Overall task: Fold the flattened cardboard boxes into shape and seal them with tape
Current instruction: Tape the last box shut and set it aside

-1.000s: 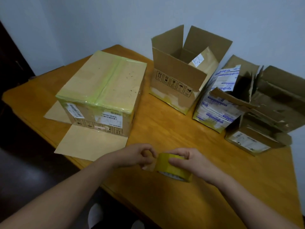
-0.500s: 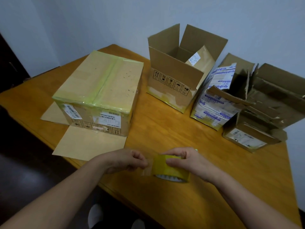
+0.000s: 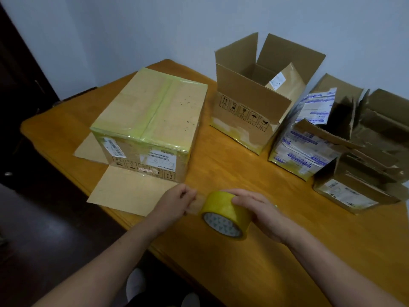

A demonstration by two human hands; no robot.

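My right hand (image 3: 256, 209) grips a yellow tape roll (image 3: 223, 214) just above the wooden table (image 3: 243, 173) near its front edge. A short clear strip of tape runs left from the roll to my left hand (image 3: 177, 201), which pinches its free end. Beyond my hands stands a large cardboard box (image 3: 152, 120), upside down, with greenish tape along its top seam and edges. Its lower flaps lie spread flat on the table toward me and to the left.
An open-topped box (image 3: 254, 111) stands behind, in the middle. To its right lean a box with blue-printed labels (image 3: 303, 149) and crumpled brown boxes (image 3: 363, 173). A pale wall is close behind. The table's front edge drops to a dark floor on the left.
My left hand has drawn the tape's end a little leftward off the roll. The roll has turned so its patterned core faces me. The boxes have not moved.
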